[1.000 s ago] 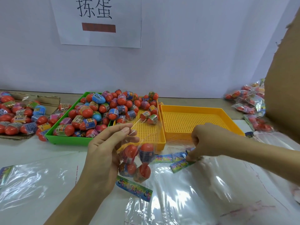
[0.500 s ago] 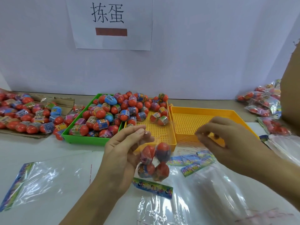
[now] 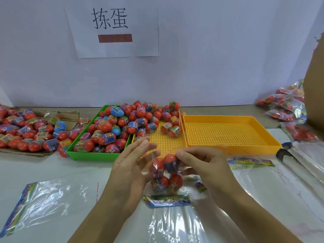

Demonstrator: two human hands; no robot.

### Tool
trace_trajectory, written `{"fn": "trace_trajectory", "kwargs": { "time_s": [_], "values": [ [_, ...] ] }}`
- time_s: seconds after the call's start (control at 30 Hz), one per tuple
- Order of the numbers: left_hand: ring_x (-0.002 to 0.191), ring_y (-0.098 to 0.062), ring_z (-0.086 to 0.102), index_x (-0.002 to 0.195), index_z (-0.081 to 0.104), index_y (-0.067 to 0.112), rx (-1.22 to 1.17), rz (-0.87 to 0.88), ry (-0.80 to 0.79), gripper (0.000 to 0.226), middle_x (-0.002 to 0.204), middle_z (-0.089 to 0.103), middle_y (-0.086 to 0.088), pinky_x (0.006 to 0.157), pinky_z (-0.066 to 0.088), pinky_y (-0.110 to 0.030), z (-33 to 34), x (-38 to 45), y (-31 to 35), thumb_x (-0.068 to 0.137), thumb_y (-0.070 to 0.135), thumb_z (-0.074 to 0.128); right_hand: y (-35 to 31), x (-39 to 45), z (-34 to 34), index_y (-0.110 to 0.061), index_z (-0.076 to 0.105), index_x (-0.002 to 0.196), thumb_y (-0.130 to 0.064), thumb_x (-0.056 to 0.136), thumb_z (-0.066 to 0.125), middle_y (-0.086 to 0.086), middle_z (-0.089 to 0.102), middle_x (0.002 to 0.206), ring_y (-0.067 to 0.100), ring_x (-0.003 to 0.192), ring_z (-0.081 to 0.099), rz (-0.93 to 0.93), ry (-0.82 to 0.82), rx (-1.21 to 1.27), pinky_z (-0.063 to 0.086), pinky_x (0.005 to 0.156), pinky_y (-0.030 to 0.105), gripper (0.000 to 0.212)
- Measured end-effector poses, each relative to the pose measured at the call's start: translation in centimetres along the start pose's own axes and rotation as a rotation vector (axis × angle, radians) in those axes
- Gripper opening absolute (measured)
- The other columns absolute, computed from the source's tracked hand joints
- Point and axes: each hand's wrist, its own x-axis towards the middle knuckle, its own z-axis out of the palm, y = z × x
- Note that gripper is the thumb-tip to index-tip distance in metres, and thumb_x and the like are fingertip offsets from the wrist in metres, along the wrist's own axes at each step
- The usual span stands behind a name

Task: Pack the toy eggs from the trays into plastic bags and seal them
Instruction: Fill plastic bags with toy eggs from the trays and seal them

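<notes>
A clear plastic bag [image 3: 172, 189] with several red toy eggs [image 3: 164, 172] inside hangs between my hands, just above the white table. My left hand [image 3: 129, 171] holds the bag's open top edge between thumb and nearly straight fingers. My right hand [image 3: 201, 163] pinches the same top edge from the right, over the upper eggs. Behind them, a green tray [image 3: 91, 156] is heaped with eggs, the heap spilling into the middle yellow tray [image 3: 166, 142]. The right yellow tray [image 3: 228, 134] holds nothing.
Loose eggs lie on cardboard [image 3: 26, 135] at the left. Packed bags [image 3: 284, 109] pile up at the far right beside a brown cardboard wall. Empty bags lie flat at the left [image 3: 43, 199], under my hands [image 3: 175, 225] and stacked right [image 3: 306, 155]. Colourful header cards [image 3: 250, 162] lie nearby.
My right hand left the header cards on the table and came up to pinch the bag's top. The left hand kept holding the hanging bag, its fingers straightening a little.
</notes>
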Motion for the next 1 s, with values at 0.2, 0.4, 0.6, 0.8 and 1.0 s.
{"fn": "trace_trajectory", "kwargs": {
  "time_s": [0.2, 0.4, 0.6, 0.8, 1.0],
  "values": [
    [0.088, -0.018, 0.073, 0.099, 0.078, 0.009, 0.114, -0.103, -0.100, 0.038, 0.102, 0.075, -0.011, 0.066, 0.060, -0.029, 0.2, 0.1, -0.6, 0.065, 0.027, 0.077, 0.1, 0.2, -1.1, -0.014, 0.079, 0.078, -0.032, 0.072, 0.075, 0.011, 0.074, 0.077, 0.021, 0.071, 0.071, 0.011, 0.041, 0.065, 0.056, 0.057, 0.028, 0.019],
    [0.076, -0.014, 0.071, 0.091, 0.080, 0.012, 0.183, -0.042, -0.142, 0.027, 0.098, 0.076, -0.012, 0.056, 0.057, -0.032, 0.2, -0.1, -0.6, 0.072, 0.027, 0.068, -0.3, 0.3, -1.6, -0.010, 0.077, 0.070, -0.030, 0.067, 0.076, 0.012, 0.072, 0.073, 0.018, 0.061, 0.067, 0.000, 0.016, 0.129, 0.050, 0.049, 0.023, 0.020],
    [0.079, -0.016, 0.072, 0.094, 0.081, 0.023, 0.346, 0.108, -0.156, 0.031, 0.097, 0.077, -0.010, 0.058, 0.059, -0.035, 0.0, -0.3, -0.3, 0.070, 0.038, 0.068, -0.7, 0.2, -2.1, -0.012, 0.078, 0.072, -0.032, 0.068, 0.076, 0.011, 0.073, 0.075, 0.017, 0.063, 0.068, -0.019, -0.059, 0.147, 0.049, 0.047, 0.023, 0.020],
    [0.084, -0.019, 0.075, 0.101, 0.079, 0.033, 0.328, 0.097, -0.215, 0.034, 0.099, 0.077, -0.009, 0.055, 0.061, -0.036, -0.1, -0.5, 0.4, 0.069, 0.032, 0.068, -1.1, 0.6, -3.0, -0.012, 0.081, 0.084, -0.027, 0.062, 0.079, 0.015, 0.075, 0.079, 0.021, 0.066, 0.071, -0.014, -0.125, 0.201, 0.051, 0.047, 0.023, 0.027],
    [0.081, -0.023, 0.075, 0.096, 0.080, 0.023, 0.297, 0.098, -0.288, 0.023, 0.102, 0.076, -0.014, 0.053, 0.061, -0.037, -0.4, -0.6, 1.3, 0.074, 0.031, 0.080, -1.2, 0.8, -3.5, -0.012, 0.081, 0.081, -0.019, 0.061, 0.078, 0.014, 0.074, 0.074, 0.021, 0.064, 0.072, -0.070, -0.165, 0.258, 0.051, 0.045, 0.022, 0.022]
  ]
}}
